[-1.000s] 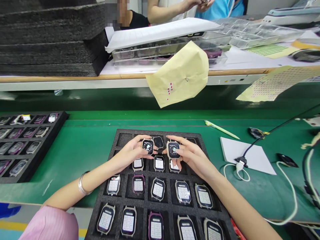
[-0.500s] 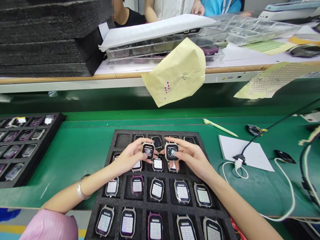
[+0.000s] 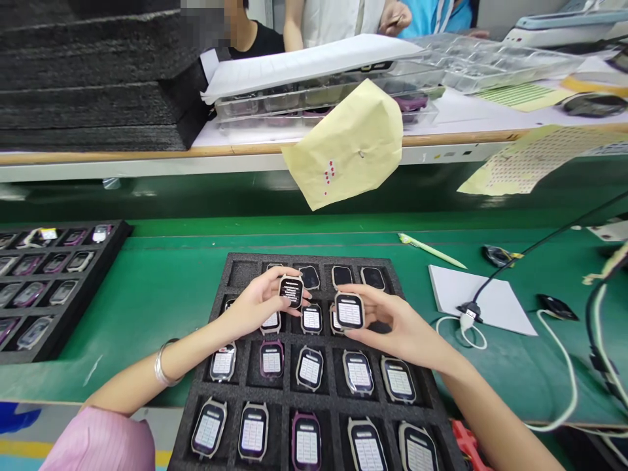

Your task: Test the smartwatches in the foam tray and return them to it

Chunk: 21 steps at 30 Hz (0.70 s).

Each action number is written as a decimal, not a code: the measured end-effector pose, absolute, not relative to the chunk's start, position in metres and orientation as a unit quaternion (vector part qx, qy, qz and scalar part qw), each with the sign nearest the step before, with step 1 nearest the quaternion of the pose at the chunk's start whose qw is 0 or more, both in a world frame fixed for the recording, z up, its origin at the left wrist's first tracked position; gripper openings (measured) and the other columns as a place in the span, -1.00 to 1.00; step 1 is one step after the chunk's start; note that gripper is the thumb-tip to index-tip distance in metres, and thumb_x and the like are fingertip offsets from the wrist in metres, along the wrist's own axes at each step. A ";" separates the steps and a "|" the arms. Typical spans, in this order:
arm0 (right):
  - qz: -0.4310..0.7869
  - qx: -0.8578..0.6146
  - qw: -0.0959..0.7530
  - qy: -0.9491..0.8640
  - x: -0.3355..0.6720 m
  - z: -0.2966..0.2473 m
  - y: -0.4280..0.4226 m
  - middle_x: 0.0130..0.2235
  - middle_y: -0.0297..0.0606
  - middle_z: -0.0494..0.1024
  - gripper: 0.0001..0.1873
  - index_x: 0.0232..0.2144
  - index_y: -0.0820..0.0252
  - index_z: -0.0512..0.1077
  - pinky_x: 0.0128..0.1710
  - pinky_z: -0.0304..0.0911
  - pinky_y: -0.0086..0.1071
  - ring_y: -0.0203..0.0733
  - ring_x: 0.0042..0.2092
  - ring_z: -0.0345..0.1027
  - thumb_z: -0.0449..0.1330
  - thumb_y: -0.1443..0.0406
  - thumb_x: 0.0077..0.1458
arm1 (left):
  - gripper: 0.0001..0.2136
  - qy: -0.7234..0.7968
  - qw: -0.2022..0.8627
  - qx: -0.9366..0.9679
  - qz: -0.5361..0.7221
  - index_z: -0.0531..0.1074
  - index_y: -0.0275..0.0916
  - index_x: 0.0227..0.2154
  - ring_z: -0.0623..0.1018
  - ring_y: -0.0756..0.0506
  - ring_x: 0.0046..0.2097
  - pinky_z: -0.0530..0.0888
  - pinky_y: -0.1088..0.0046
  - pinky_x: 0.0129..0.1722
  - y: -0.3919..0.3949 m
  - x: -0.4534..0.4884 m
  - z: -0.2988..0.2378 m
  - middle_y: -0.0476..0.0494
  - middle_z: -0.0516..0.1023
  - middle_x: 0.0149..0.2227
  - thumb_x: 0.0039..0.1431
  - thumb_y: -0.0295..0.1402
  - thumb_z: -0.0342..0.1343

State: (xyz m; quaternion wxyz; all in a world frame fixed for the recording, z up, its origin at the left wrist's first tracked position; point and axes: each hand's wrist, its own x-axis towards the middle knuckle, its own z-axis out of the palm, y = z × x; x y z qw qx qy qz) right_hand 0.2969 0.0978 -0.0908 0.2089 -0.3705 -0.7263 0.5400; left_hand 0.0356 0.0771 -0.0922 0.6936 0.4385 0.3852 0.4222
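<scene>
My left hand (image 3: 262, 297) is closed on a smartwatch (image 3: 291, 291) whose dark screen shows lines of white text. Between the thumb and fingers of my right hand (image 3: 387, 320) is a second smartwatch (image 3: 349, 311), its screen lit with a white grid. Both are held above a black foam tray (image 3: 289, 343) divided into square compartments. Watches with silver or purple frames lie in it; those in the nearer rows, such as the purple watch (image 3: 307, 441), show white grid screens. In the back row, a watch (image 3: 342, 276) has a dark screen.
Another foam tray (image 3: 98, 268) of watches lies at the left. To the right are a green pen (image 3: 432, 250), a white pad (image 3: 490, 288) and cables (image 3: 564, 366). A shelf above carries stacked foam (image 3: 88, 85) and clear plastic trays (image 3: 490, 62). People stand behind it.
My right hand has shifted right and slightly down with its watch, and the thumb has come off the screen. That screen has changed from a dark dial to a white grid.
</scene>
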 end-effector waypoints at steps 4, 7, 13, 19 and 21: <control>0.338 -0.406 0.155 -0.835 0.331 -0.093 0.099 0.00 -0.16 0.40 -0.55 0.05 0.07 0.37 -0.10 0.37 -0.17 -0.01 -0.09 0.39 0.26 0.19 0.11 | -0.66 0.376 0.698 0.439 0.422 0.33 -0.28 -0.07 0.57 -0.21 -0.10 0.57 0.23 -0.19 0.076 0.034 -0.092 -0.27 0.58 -0.20 0.10 -0.39 0.22; 0.275 -0.407 0.131 -0.861 0.351 -0.101 0.103 -0.02 -0.13 0.36 -0.56 0.08 0.06 0.37 0.01 0.29 -0.12 0.05 0.03 0.30 0.22 0.14 0.15 | -0.69 0.376 0.700 0.438 0.419 0.35 -0.28 -0.09 0.58 -0.20 -0.11 0.57 0.25 -0.21 0.076 0.034 -0.091 -0.27 0.59 -0.22 0.12 -0.35 0.23; 0.243 -0.402 0.083 -0.879 0.360 -0.104 0.105 -0.04 -0.14 0.39 -0.51 0.14 -0.02 0.35 -0.04 0.32 -0.11 0.07 0.00 0.32 0.20 0.10 0.16 | -0.70 0.387 0.695 0.441 0.415 0.37 -0.28 -0.14 0.61 -0.17 -0.19 0.58 0.32 -0.28 0.076 0.035 -0.089 -0.25 0.60 -0.24 0.11 -0.30 0.25; 0.241 -0.399 0.078 -0.881 0.368 -0.091 0.120 0.09 -0.16 0.37 -0.43 0.18 -0.03 0.29 0.06 0.27 -0.08 0.11 0.10 0.27 0.21 0.04 0.15 | -0.70 0.391 0.693 0.434 0.422 0.36 -0.30 -0.14 0.61 -0.19 -0.20 0.58 0.28 -0.28 0.075 0.029 -0.083 -0.28 0.60 -0.24 0.10 -0.30 0.23; 0.232 -0.404 0.101 -0.879 0.363 -0.093 0.130 0.08 -0.14 0.41 -0.55 0.12 0.05 0.34 0.09 0.22 -0.05 0.10 0.11 0.26 0.09 0.05 0.24 | -0.69 0.392 0.687 0.442 0.425 0.35 -0.28 -0.12 0.61 -0.19 -0.19 0.57 0.27 -0.26 0.074 0.026 -0.084 -0.26 0.59 -0.22 0.09 -0.33 0.23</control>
